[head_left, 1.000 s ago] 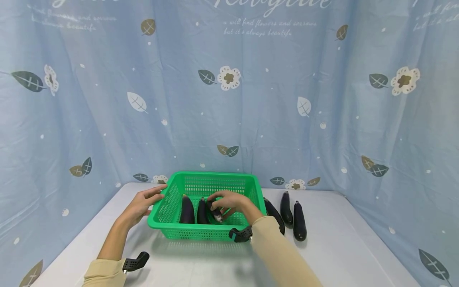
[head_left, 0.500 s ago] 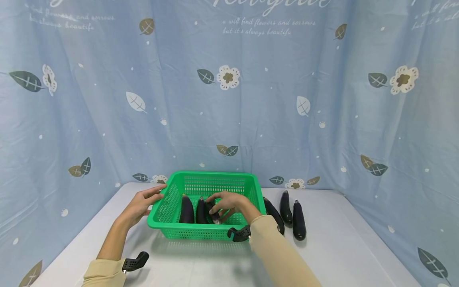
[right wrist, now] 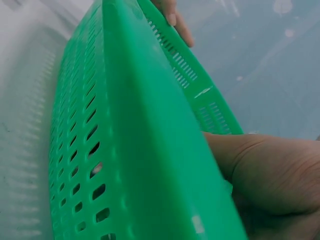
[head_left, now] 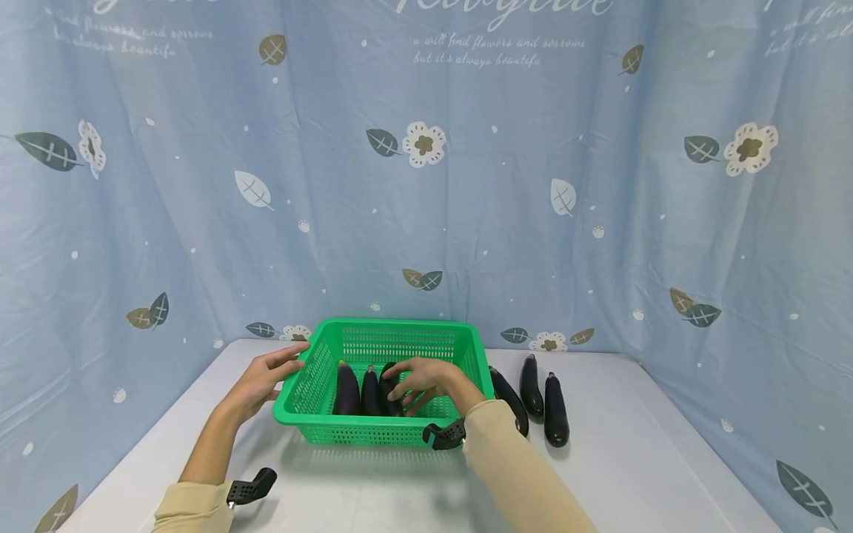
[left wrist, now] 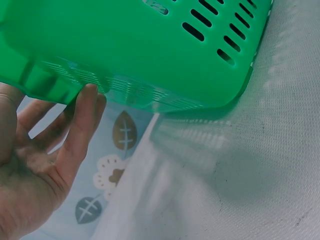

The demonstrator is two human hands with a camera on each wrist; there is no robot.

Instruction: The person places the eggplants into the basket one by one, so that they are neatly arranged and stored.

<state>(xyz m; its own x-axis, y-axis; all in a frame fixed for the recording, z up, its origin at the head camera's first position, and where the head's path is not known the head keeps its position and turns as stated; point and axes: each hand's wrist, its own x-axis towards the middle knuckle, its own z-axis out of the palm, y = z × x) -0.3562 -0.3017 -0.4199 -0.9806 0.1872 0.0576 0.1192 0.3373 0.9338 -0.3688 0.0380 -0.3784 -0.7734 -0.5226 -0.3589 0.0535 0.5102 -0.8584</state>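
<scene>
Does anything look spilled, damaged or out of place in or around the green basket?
Nothing stands out: the green basket shows no damage, three eggplants lie side by side inside, and three more eggplants lie beside it. No spill shows.

The blue curtain (head_left: 466,222) reads "u will find flowers and sorrows but it's always beautifu".

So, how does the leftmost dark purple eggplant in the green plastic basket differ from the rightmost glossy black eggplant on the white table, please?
The leftmost eggplant lies in the basket; the rightmost eggplant lies on the table. The basket's front hides the leftmost eggplant's near end, while the rightmost eggplant shows whole. The leftmost eggplant's stem tip looks yellowish, the rightmost eggplant's dark. Both are dark and elongated.
</scene>
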